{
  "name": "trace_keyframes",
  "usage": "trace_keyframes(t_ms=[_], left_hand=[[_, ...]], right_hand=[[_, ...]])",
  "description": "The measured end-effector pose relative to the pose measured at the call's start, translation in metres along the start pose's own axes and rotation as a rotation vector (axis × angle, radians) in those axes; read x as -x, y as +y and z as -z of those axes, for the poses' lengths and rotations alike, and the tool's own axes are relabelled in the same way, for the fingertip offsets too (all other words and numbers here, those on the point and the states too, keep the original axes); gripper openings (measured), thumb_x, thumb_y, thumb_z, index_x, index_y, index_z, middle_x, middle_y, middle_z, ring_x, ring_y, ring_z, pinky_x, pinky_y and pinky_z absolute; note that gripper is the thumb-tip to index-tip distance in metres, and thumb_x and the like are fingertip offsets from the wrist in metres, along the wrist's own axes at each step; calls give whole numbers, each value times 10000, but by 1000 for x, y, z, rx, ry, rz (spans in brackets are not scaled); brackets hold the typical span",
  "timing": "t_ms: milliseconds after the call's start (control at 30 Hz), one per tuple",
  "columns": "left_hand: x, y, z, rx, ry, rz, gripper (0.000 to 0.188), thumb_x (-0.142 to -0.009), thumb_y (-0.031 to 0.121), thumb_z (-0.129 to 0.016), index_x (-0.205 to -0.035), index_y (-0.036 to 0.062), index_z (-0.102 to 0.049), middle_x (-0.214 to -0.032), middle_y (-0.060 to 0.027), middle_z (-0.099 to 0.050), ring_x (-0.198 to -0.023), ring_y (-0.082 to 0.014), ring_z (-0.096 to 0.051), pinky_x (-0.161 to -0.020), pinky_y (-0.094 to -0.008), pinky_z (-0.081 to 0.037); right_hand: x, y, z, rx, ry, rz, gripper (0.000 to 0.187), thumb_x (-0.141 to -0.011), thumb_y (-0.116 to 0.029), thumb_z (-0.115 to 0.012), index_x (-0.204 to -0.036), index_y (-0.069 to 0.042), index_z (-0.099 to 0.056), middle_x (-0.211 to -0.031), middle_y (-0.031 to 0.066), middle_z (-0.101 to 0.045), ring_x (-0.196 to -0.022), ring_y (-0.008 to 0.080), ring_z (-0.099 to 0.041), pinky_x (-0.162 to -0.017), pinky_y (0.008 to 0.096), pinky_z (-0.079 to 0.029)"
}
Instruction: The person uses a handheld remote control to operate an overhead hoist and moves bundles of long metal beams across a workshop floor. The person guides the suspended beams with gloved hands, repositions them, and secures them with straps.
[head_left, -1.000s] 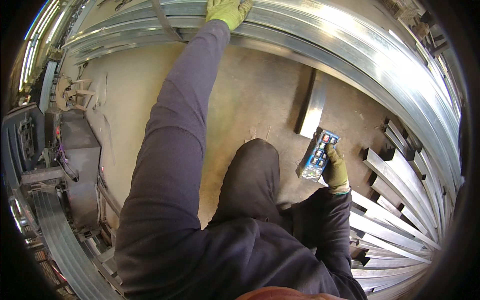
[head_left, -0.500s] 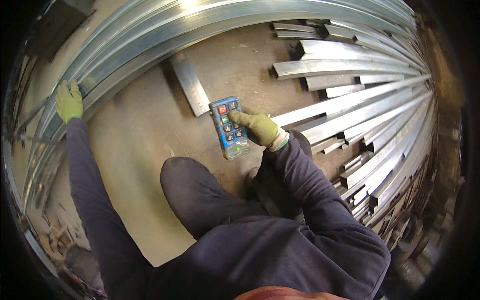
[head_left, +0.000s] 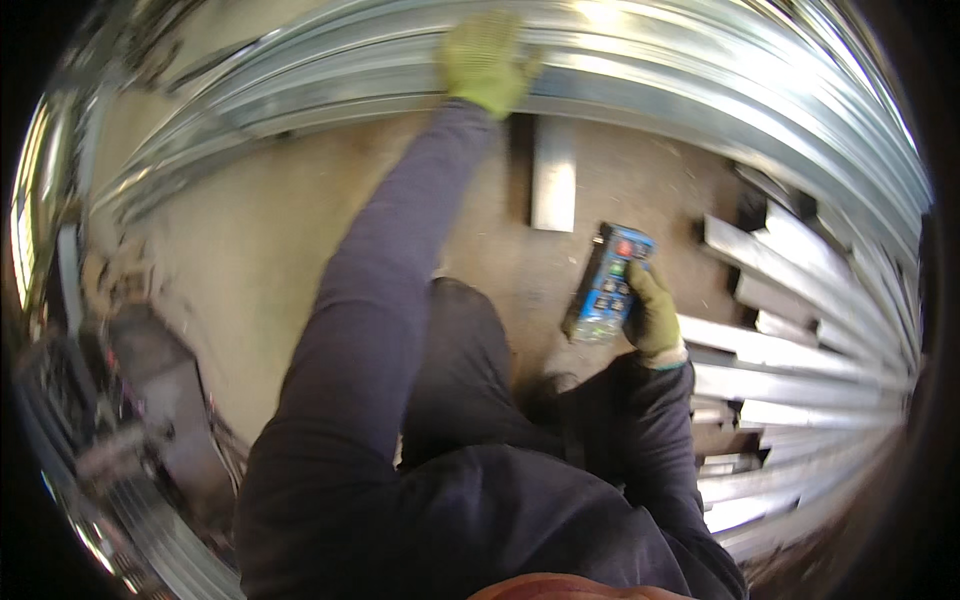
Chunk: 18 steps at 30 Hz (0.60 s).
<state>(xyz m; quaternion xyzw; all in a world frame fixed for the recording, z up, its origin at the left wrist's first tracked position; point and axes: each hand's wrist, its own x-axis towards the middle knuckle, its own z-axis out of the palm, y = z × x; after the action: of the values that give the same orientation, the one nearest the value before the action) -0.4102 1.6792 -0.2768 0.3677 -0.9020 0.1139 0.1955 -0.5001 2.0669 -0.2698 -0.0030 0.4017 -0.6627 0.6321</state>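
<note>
Dark box (head_left: 172, 400): standing at your far left, blurring.
Left hand (head_left: 482, 65): your gloved fingers are spreading open, resting on the long metal profiles (head_left: 690, 85).
Short metal piece (head_left: 554, 180): lying on the floor (head_left: 290, 220), pointing toward you.
Blue remote control (head_left: 608, 283): hanging over the floor, between that piece and your metal tubes.
Right hand (head_left: 654, 312): you are gripping the remote, thumb lying across its buttoned face.
Metal tubes (head_left: 800, 390): fanning out at your right.

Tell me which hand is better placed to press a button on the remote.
Probably the right hand: it holds the remote, thumb beside the buttons. The left hand is away over the metal bars.
</note>
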Motion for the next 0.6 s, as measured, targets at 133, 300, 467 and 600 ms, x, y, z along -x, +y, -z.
trace_keyframes(t_ms=[133, 300, 467, 600], left_hand=[[24, -7, -4, 160, -321, 47, 865, -1010, 767, -180, -1657, 200, -269, -1738, -100, -174, -1607, -302, -130, -1285, -513, -63], [49, -20, 4, 198, -530, 59, 820, -1023, 720, -288, -1666, 213, -247, -1756, -82, -95, -1615, -320, -42, -1288, -495, -34], [65, -11, -3, 251, -611, 71, 799, -1027, 686, -359, -1663, 214, -252, -1757, -78, -91, -1615, -320, -39, -1288, -497, -53], [87, -18, -4, 280, -644, 70, 815, -1013, 676, -416, -1662, 210, -255, -1753, -89, -113, -1615, -308, -59, -1288, -500, -78]], right_hand=[[-23, 24, -14, 73, -109, -35, 459, -1015, -306, -691, -1377, -41, -592, -1191, 59, -704, -1040, 180, -686, -914, 353, -555], [-30, 53, -32, 75, -178, -130, 432, -1016, -305, -690, -1365, -66, -605, -1196, 47, -708, -1032, 180, -689, -909, 357, -556], [-30, 60, -21, 128, -173, -131, 413, -1021, -304, -682, -1353, -69, -615, -1169, 49, -718, -1009, 180, -699, -893, 351, -567], [-28, 61, -17, 124, -190, -154, 408, -1024, -296, -677, -1360, -74, -612, -1158, 49, -721, -995, 176, -702, -882, 349, -576]])
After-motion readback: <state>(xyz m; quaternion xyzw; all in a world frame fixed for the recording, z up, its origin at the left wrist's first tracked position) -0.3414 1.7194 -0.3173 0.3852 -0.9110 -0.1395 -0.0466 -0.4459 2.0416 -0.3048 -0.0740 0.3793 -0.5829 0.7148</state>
